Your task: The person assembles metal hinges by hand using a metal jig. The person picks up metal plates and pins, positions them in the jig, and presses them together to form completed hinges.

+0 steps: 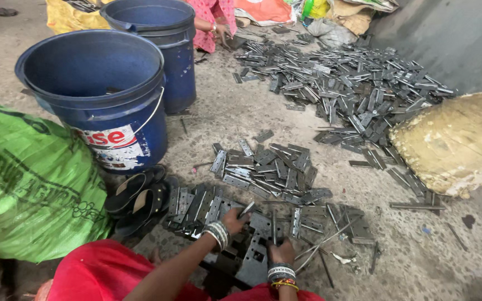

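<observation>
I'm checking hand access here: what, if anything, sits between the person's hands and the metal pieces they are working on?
Nothing visible. The left hand already grips a small metal piece, and the right hand holds a thin rod upright over the dark metal block. Flat hinge plates lie further out on the floor.

Flat grey steel hinge plates (263, 173), centre & upper right of frame: bare metal w/ dull sheen, punched holes. Big blue plastic bucket (99, 95), upper left: smooth, semi-gloss, w/ thin wire handle. Green woven plastic sack (29, 184), left edge: crinkled, slightly shiny. Grey concrete floor (224, 117): rough, matt, dusty. Tan burlap-like bundle (458, 139), right: coarse, frayed. Black sandals (138, 198): matt.
</observation>
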